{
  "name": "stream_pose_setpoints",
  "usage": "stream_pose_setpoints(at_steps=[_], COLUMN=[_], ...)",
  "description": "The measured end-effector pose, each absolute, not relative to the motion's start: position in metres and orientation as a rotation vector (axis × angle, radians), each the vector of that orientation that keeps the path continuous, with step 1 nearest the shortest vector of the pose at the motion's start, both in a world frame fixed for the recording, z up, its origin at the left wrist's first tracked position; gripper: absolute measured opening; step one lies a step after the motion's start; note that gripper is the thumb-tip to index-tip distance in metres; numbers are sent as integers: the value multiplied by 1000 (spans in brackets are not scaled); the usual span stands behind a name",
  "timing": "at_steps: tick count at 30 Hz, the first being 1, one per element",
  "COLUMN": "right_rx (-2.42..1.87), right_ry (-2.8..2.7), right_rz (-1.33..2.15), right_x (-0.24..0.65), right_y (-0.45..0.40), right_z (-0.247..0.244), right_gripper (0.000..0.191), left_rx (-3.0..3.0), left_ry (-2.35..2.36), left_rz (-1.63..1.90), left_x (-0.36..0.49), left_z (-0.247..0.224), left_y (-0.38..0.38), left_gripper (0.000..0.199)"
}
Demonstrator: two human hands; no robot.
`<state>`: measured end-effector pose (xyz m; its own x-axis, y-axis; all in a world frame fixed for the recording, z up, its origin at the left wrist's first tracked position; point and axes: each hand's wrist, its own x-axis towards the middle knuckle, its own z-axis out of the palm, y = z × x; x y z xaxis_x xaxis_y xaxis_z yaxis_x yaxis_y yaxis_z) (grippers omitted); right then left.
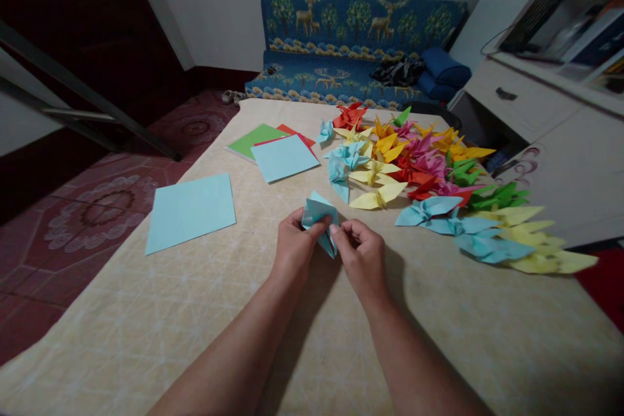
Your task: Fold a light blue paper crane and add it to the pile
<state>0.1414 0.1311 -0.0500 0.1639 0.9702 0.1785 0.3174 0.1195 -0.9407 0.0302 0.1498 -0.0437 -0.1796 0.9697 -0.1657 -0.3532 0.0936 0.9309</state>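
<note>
A partly folded piece of light blue origami paper (319, 208) is held between both hands, just above the table. My left hand (297, 240) grips its left side, with the thumb pressed across the front. My right hand (361, 250) pinches the right edge between thumb and fingers. The folded paper has a pointed lower end and layered flaps at the top; its inner folds are partly hidden by the thumbs. Beyond the hands, to the right, lie many folded paper cranes, among them a pale yellow crane (379, 196) and a light blue crane (429, 209).
A light blue sheet (192, 213) lies at the left on the table (205, 312). Farther back, another blue sheet (285, 158) overlaps green paper (258, 138) and red paper. A patterned sofa (341, 71) stands behind the table, and a white cabinet (541, 104) at the right.
</note>
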Motion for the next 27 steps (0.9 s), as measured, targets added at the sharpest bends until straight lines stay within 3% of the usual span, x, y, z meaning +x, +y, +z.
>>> stream_pose_setpoints(at_steps=[10, 16, 27], right_rx=[-1335, -1296, -1240], right_ry=[-1319, -1321, -1204], right_rz=[864, 909, 896], right_x=[140, 139, 143], right_y=[133, 133, 136], right_z=[-47, -46, -43], right_gripper=[21, 22, 28], left_rx=[572, 612, 805], left_ry=[1044, 1070, 984], left_rz=[1454, 1419, 1124], left_x=[30, 28, 19], left_z=[-44, -45, -41], left_y=[150, 151, 150], left_gripper=[24, 16, 23])
